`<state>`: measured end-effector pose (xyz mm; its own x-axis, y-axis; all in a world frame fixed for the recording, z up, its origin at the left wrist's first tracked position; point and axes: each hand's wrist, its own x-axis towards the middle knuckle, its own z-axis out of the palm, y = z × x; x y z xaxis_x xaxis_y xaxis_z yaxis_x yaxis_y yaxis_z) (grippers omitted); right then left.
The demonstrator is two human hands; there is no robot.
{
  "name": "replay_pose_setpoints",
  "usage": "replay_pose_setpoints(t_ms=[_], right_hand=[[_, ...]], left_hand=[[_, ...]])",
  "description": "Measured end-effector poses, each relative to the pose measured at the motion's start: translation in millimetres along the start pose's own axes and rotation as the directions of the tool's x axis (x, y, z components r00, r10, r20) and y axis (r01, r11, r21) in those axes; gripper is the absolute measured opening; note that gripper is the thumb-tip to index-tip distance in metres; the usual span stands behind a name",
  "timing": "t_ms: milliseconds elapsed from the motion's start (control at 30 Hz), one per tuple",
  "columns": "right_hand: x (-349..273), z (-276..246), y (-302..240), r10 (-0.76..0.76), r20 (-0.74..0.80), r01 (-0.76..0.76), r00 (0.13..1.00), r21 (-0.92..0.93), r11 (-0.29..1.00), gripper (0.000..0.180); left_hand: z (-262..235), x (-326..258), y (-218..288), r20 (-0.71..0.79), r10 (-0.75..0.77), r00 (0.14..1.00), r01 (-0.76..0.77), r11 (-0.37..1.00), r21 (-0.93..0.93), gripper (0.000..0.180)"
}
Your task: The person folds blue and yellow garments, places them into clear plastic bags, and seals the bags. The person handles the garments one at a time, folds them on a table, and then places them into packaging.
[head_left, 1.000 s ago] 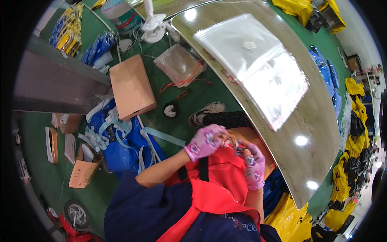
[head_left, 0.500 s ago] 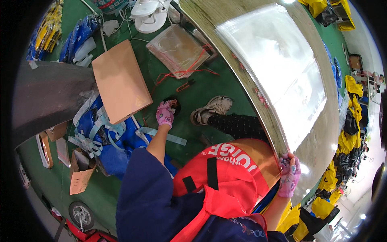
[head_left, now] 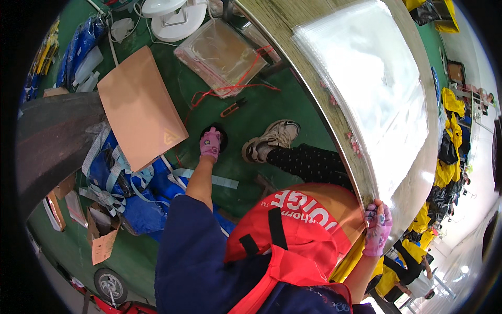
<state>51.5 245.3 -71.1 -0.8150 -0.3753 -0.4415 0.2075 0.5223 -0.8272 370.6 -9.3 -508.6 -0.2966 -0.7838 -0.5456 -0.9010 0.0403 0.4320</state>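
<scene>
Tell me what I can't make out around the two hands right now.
- Round black object, head view: mostly covered by the left hand; its kind is unclear.
- Right hand: fingers curl over the table edge, grip hidden.
- Small orange-handled tool: too small to identify.

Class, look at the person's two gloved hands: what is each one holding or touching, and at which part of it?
The left hand reaches down onto a small black round object on the green floor; whether it grips it cannot be told. The right hand holds the near edge of the steel table.

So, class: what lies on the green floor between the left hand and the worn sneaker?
In the head view, only bare green floor separates the left hand from the sneaker.
</scene>
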Motion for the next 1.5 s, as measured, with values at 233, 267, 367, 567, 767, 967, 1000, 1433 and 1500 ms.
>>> replay_pose_setpoints(t_ms=[233,267,367,567,767,967,1000,1433,1500], right_hand=[[2,6,4,-0.022,-0.075,0.021,0.997,-0.012,1.0,0.025],[3,7,4,-0.033,-0.066,0.034,0.997,0.008,0.999,0.025],[2,8,3,-0.027,-0.085,0.022,0.996,-0.052,0.998,0.024],[5,6,7,-0.031,-0.081,0.029,0.996,-0.036,0.999,0.024],[6,8,6,-0.031,-0.129,0.022,0.991,-0.071,0.997,0.023],[8,10,7,-0.039,-0.137,0.032,0.99,-0.057,0.998,0.023],[7,12,5,-0.039,-0.133,0.03,0.99,-0.065,0.997,0.023],[4,19,-3,-0.042,-0.122,0.023,0.992,-0.153,0.988,0.029],[-2,14,-3,-0.051,-0.091,0.037,0.995,-0.149,0.988,0.03]], left_hand=[[-41,-27,1,-0.056,0.156,0.986,-0.165,0.95,-0.264,0.033],[-29,-30,-6,-0.124,0.169,0.978,-0.192,0.959,-0.21,0.035],[2,-31,-24,-0.182,0.251,0.951,-0.256,0.967,-0.003,0.038],[-9,11,1,-0.009,-0.098,0.995,0.097,0.993,-0.074,0.024],[-2,24,-3,0.018,-0.036,0.999,0.036,0.999,-0.033,0.026],[-48,8,-10,0.046,0.14,0.989,-0.143,0.987,0.073,0.023],[-53,2,-11,-0.005,0.142,0.99,-0.142,0.99,0.019,0.023],[-63,3,18,-0.087,0.385,0.919,-0.332,0.873,0.359,0.017],[-41,10,5,-0.132,0.499,0.857,-0.433,0.834,0.342,0.016]])
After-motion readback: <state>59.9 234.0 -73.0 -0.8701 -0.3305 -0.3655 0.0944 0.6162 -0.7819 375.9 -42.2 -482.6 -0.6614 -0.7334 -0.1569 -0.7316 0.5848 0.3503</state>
